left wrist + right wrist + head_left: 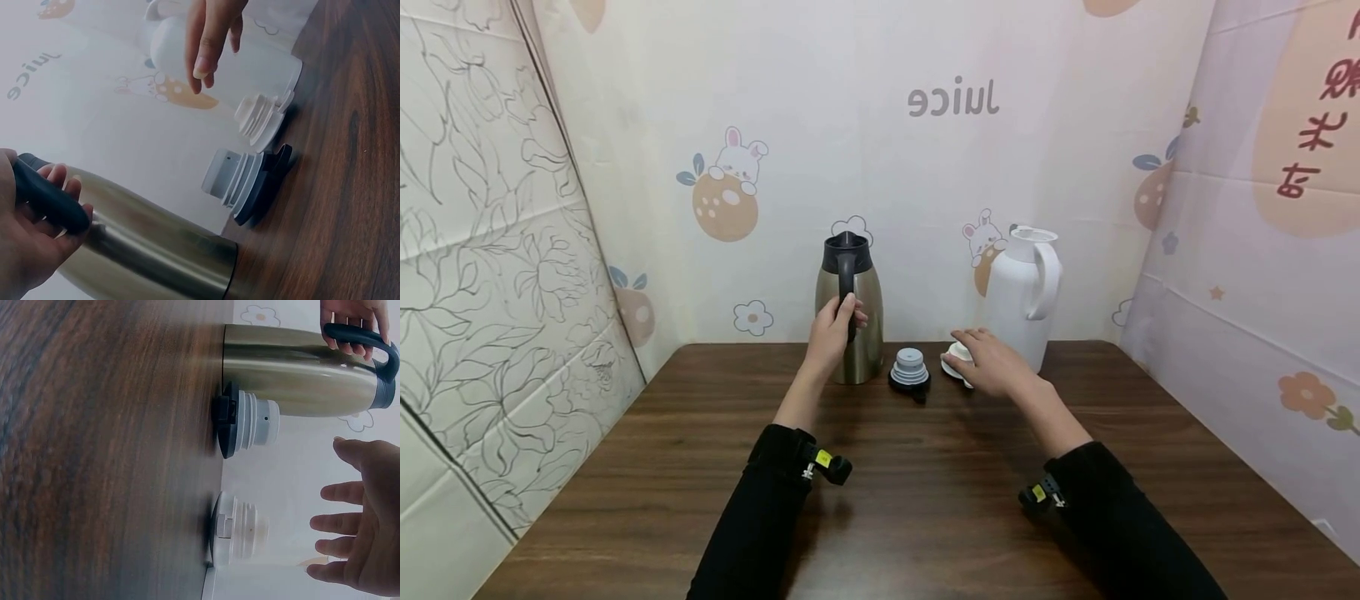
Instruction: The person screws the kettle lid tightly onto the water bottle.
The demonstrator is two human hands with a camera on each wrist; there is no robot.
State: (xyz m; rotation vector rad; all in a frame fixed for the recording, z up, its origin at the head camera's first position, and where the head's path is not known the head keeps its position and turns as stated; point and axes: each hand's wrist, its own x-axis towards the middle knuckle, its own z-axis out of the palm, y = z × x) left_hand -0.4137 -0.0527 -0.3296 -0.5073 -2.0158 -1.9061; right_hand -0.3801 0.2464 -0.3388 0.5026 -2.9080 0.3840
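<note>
My left hand grips the black handle of a gold-coloured steel vacuum jug, which stands upright on the table without its stopper. My right hand hovers with spread fingers over a white stopper, apart from it; in the head view the hand partly covers this stopper. Between the two hands a grey stopper with a black cap rests cap down on the table. Behind the right hand stands a white vacuum jug, its top uncovered and its handle towards the right.
The dark wooden table ends at a patterned cloth backdrop just behind both jugs. Cloth side walls rise on the left and right.
</note>
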